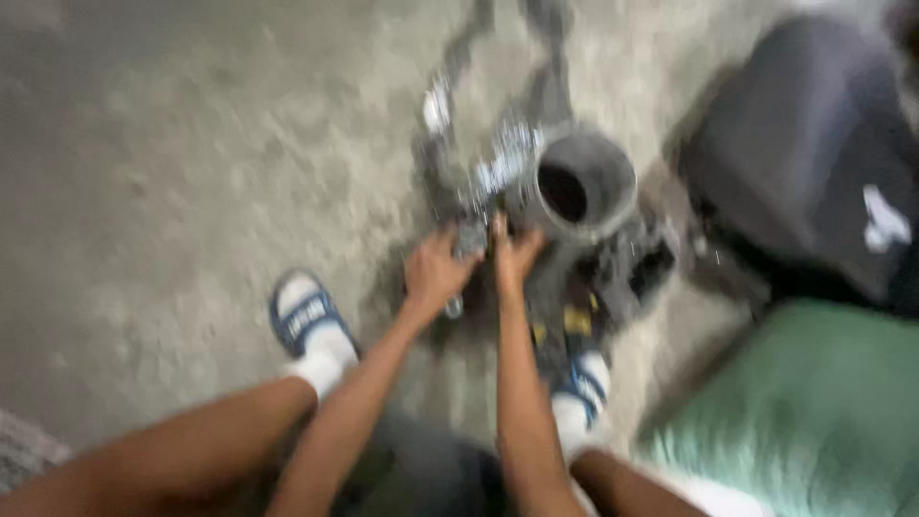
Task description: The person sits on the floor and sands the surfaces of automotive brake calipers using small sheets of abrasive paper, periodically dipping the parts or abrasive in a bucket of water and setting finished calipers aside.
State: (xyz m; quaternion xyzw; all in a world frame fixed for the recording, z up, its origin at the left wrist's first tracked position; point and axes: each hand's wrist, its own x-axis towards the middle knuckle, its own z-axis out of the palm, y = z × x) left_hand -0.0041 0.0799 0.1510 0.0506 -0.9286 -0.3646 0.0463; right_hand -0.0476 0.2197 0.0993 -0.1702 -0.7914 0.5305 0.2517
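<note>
The head view is badly blurred. A grey metal machine part with a wide round opening stands on the concrete floor in front of me. My left hand is closed around a small shiny metal piece at the part's near left side. My right hand rests against the same spot, fingers curled on the part's base. Which hand bears the piece cannot be made out exactly. Thin dark rods or linkages run away from the part towards the top.
My feet in blue-and-white sandals with white socks flank the part. A dark bag or seat lies at the right. A green cloth-like surface fills the lower right corner.
</note>
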